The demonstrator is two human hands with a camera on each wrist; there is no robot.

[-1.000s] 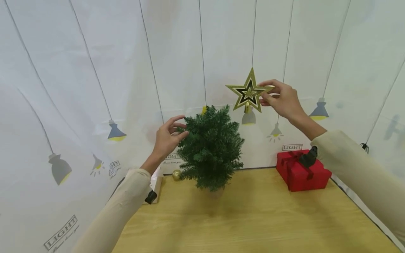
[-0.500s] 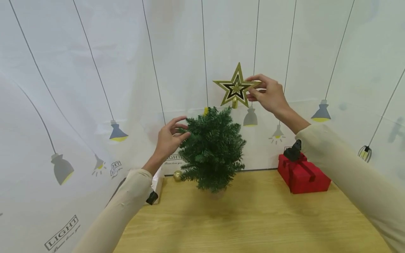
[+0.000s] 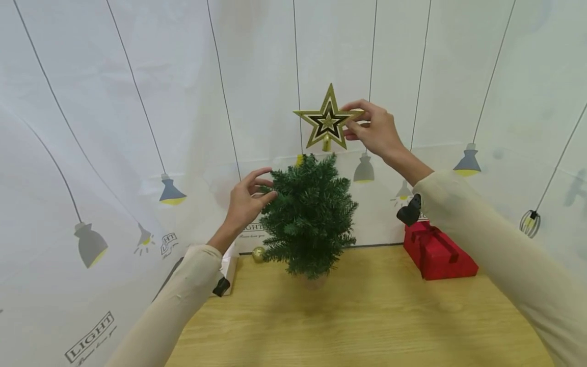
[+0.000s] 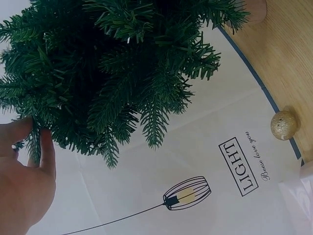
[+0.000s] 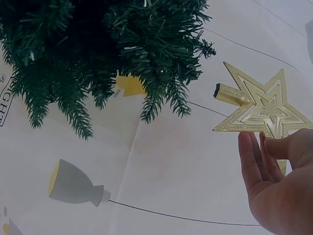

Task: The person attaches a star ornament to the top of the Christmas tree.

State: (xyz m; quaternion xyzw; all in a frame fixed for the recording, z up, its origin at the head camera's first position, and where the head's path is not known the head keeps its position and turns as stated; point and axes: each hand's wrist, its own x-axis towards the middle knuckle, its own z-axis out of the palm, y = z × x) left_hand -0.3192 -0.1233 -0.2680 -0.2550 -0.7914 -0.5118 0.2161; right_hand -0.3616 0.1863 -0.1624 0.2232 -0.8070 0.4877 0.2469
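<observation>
A small green artificial Christmas tree [image 3: 312, 214] stands on the wooden table. At its upper left, my left hand [image 3: 245, 201] pinches a branch tip [image 4: 34, 139] between thumb and fingers. My right hand [image 3: 373, 127] holds a gold star tree topper [image 3: 328, 121] by one of its points, upright, just above the treetop. In the right wrist view the topper's hollow socket [image 5: 229, 94] faces the tree, with a gap between them. The base of the tree is mostly hidden under its branches.
A red gift box [image 3: 437, 255] with a dark ribbon sits at the table's back right. Behind the tree's left side lies a gold ball ornament [image 3: 259, 254]. A pale box [image 3: 230, 267], partly covered by my left sleeve, is at the left edge. The printed wall sheet [image 3: 257, 76] rises behind.
My right hand has carried the star leftward and slightly up, from right of the tree to over its top. The left hand has stayed on the branch.
</observation>
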